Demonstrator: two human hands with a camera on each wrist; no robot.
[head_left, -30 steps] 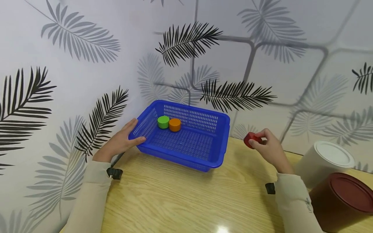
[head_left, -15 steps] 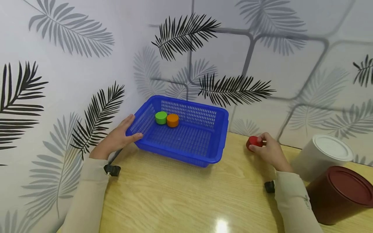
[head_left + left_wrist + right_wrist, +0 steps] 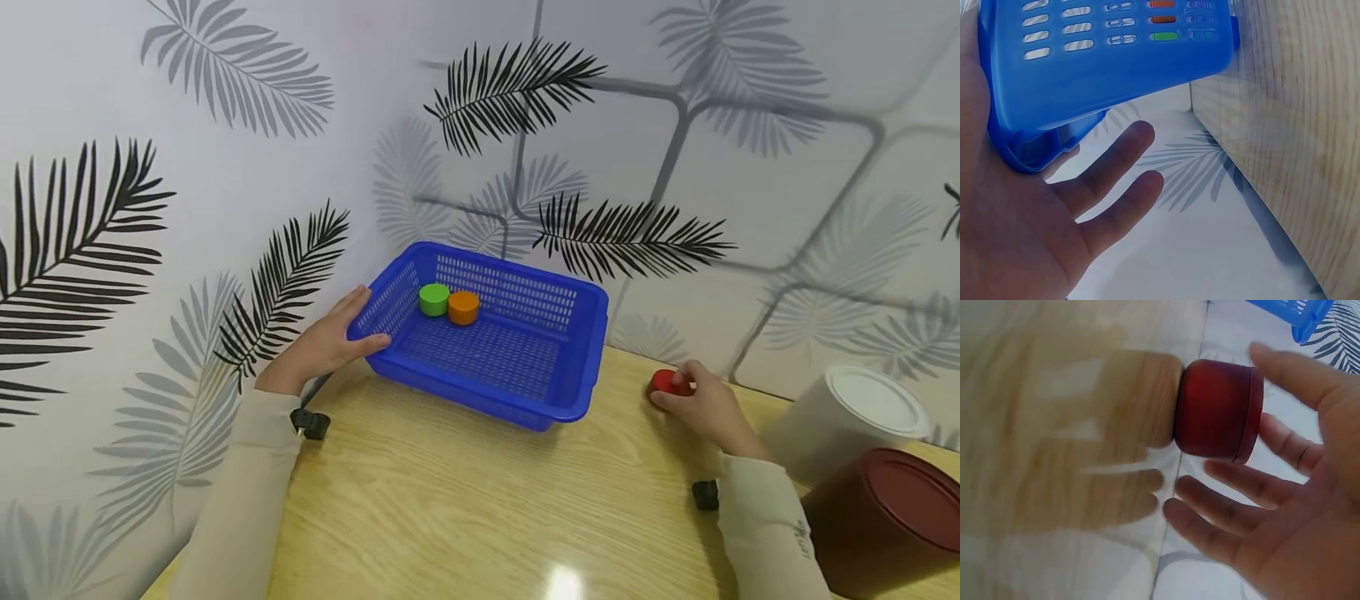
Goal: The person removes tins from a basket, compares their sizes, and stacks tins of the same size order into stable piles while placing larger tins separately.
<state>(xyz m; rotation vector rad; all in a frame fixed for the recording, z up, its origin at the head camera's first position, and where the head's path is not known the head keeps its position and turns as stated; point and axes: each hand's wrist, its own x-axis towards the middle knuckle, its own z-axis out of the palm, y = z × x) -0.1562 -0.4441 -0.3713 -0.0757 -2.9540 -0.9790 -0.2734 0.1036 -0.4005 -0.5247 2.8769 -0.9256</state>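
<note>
A blue plastic basket (image 3: pixel 480 400) stands on the table with a green round container (image 3: pixel 434 300) and an orange round container (image 3: pixel 462 307) side by side at its back left. My left hand (image 3: pixel 326 343) rests at the basket's left front corner, thumb along the rim and the other fingers extended outside. In the left wrist view two fingers (image 3: pixel 1125 150) stick out straight, away from the wall. On the table right of the basket sits a red round lidded container (image 3: pixel 1216 409). My right hand (image 3: pixel 708 408) is around it, fingers loosely spread, thumb tip right at the lid's edge.
A white canister (image 3: pixel 847 421) and a dark red canister (image 3: pixel 885 525) stand close beside my right forearm. Leaf-patterned wall covering (image 3: pixel 480 108) rises behind the wooden table (image 3: pixel 465 492) and along its left side.
My right hand has lowered the red container onto the table, and its fingers have loosened around it. The left hand stays at the basket's corner. The head view has shifted slightly.
</note>
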